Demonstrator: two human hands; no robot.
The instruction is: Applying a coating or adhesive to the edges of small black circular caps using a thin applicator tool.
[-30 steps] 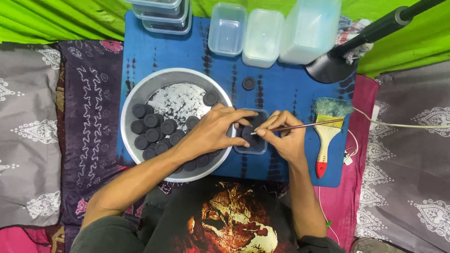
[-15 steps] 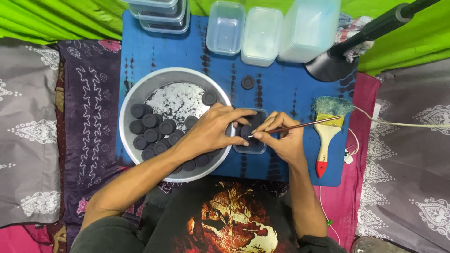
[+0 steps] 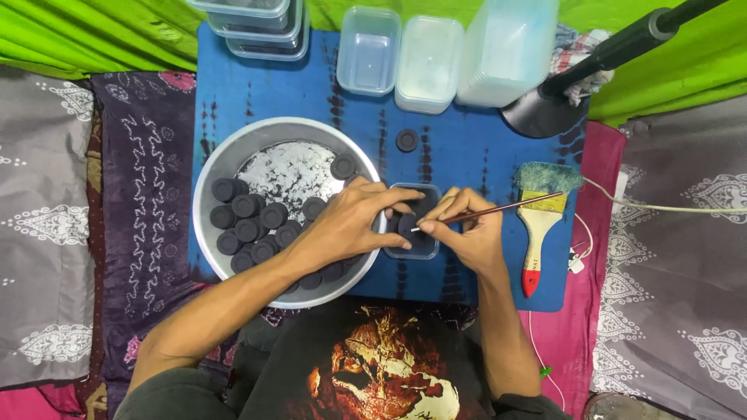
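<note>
Your left hand (image 3: 354, 222) now pinches a dark cap (image 3: 406, 223) over the small tray (image 3: 412, 250) beside the metal bowl (image 3: 233, 148); your right hand (image 3: 467, 229) grips the thin brush (image 3: 498, 210), tip moved onto the cap.

One head-worn camera, looking almost straight down from above the seated person. Near range: forearms enter from the bottom edge, the blue mat (image 3: 467, 155) fills the centre, green cloth (image 3: 93, 39) lies along the far top edge. No second view to compare.
</note>
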